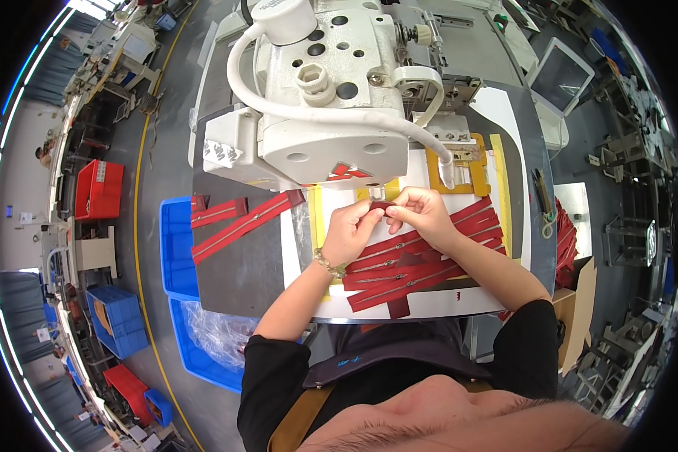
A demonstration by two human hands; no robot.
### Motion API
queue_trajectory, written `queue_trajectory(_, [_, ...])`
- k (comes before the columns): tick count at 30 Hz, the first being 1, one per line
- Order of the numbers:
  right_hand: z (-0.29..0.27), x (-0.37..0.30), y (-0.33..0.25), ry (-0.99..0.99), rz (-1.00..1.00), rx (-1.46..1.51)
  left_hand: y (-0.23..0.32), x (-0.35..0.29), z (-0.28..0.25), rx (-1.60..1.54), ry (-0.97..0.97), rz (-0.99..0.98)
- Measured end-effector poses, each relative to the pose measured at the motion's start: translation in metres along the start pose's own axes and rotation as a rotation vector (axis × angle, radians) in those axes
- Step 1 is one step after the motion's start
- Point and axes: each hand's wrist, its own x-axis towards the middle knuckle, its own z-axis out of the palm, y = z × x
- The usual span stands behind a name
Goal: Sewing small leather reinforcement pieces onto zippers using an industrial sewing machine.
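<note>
A small dark red fabric piece (382,204) is pinched between the fingertips of both hands, just in front of the white sewing machine (331,147). My left hand (352,232), with a bracelet at its wrist, grips the piece from one side. From the other side my right hand (423,215) closes on it with thumb and fingers. Below and beside my right hand several red zippers (407,284) lie overlapping on a white sheet. More red zippers (248,220) rest apart on the grey table to the left. The fingers cover part of the held piece.
Blue bins (179,252) stand left of the table, one with clear plastic film in it. A yellow frame (478,169) sits at the machine's right side. Scissors (548,224) lie at the right edge, near a red heap (566,245) and a cardboard box (576,313).
</note>
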Motion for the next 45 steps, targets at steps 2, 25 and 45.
queue_trajectory(2, [0.000, 0.000, 0.000, -0.004, -0.006, -0.001, -0.001, 0.000, -0.002, 0.007, -0.010, 0.007])
queue_trajectory(25, [-0.008, 0.006, -0.007, -0.144, -0.040, -0.194, -0.004, 0.001, -0.014, 0.086, -0.281, -0.118])
queue_trajectory(45, [-0.006, 0.003, 0.003, -0.080, -0.038, -0.247, 0.003, 0.005, -0.011, 0.074, -0.132, -0.014])
